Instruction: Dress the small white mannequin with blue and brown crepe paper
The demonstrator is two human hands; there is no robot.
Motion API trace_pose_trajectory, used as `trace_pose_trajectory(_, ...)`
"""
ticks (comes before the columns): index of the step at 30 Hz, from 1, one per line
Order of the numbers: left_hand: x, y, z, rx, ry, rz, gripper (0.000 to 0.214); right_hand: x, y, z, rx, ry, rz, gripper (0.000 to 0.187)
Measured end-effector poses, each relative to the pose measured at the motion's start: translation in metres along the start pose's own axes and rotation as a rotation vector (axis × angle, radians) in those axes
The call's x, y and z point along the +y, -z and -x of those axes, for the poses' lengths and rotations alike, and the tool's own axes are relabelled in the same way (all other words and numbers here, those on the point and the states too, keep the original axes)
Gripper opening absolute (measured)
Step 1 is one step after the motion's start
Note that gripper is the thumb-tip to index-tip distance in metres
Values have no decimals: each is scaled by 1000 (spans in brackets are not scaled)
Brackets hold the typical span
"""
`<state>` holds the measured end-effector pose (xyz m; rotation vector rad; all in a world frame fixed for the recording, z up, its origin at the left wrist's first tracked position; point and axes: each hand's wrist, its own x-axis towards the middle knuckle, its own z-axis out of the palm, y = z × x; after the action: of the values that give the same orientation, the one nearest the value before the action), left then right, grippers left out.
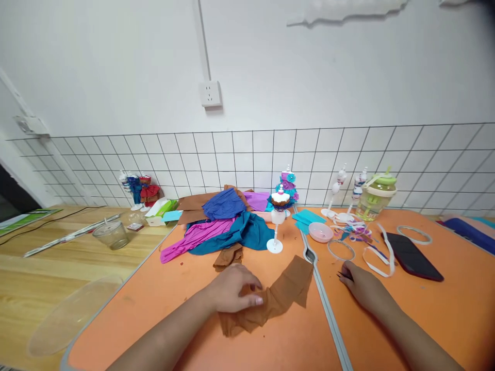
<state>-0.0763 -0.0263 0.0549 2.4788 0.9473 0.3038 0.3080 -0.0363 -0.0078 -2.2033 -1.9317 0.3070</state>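
My left hand [236, 289] rests on a strip of brown cloth-like material [286, 288], its thumb and fingers apart. The strip lies creased across the orange mat, and a smaller folded brown piece [228, 256] lies just beyond the hand. My right hand [363, 286] is closed around dark tweezers [345, 276], with two thin tips pointing left. Ahead, between the hands, a small white dress form [275, 232] stands upright on a round base, with a brown and white band near its top.
Blue, magenta and brown fabric [224, 226] is heaped behind my left hand. A pink bowl [320, 232], clear ring [341, 250], white ribbon [381, 263], phone [413, 256] and green-lidded bottle [377, 196] are at right. A plastic cup [111, 234] stands at left.
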Motion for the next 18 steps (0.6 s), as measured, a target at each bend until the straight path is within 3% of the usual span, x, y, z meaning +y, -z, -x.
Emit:
trace_pose_trajectory(2, 3, -5, -1, 94, 185, -39, 43, -19, 6, 6, 10, 2, -61, 12)
trace_pose_trajectory(4, 7, -14, -9, 93, 317, -92, 50, -50, 7, 11, 21, 57, -307, 11)
trace_pose_trajectory(5, 9, -19, -15, 66, 350, -99, 50, -68, 5, 13, -9, 100, -479, 10)
trace_pose_trajectory(7, 7, -29, -28, 36, 377, -67, 42, -101, -5, 12, -202, 147, -786, 12)
trace_pose_trajectory(9, 0, -34, -37, 59, 388, 9, 31, -125, -22, 6, -264, 136, -851, 16)
trace_pose_trajectory(14, -30, -35, -34, 89, 443, 230, 19, -136, -54, -7, -185, 81, -943, 20)
trace_pose_trajectory(18, -46, -35, -21, 32, 484, 465, 50, -132, -46, 1, -168, 71, -1070, 33)
